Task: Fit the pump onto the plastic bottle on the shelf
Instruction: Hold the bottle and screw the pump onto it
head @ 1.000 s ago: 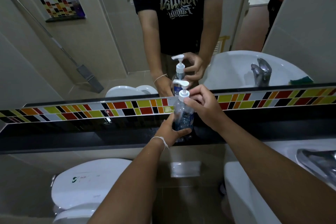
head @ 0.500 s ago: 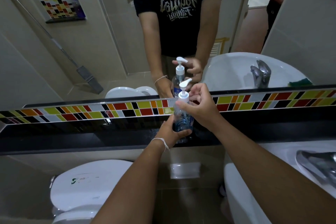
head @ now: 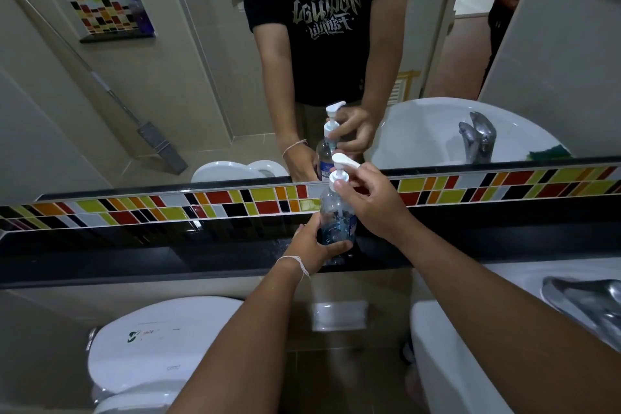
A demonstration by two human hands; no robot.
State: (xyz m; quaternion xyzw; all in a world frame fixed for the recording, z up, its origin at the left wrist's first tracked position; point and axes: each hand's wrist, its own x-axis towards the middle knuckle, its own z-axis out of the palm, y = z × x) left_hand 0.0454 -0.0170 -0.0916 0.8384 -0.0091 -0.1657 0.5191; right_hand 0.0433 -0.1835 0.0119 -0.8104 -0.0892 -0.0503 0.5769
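A clear plastic bottle with a blue label stands upright on the glossy black shelf below the mirror. My left hand is wrapped around its lower part, a white string on the wrist. The white pump sits on the bottle's neck, its dip tube inside the bottle and its nozzle pointing right. My right hand pinches the pump's collar with thumb and fingers. The mirror repeats the bottle and both hands.
A band of coloured tiles runs behind the shelf under the mirror. Below the shelf sit a white toilet cistern at left and a white washbasin with a chrome tap at right.
The pump's nozzle has swung from pointing left to pointing right as my right hand turned it on the neck. My left hand kept its hold on the bottle.
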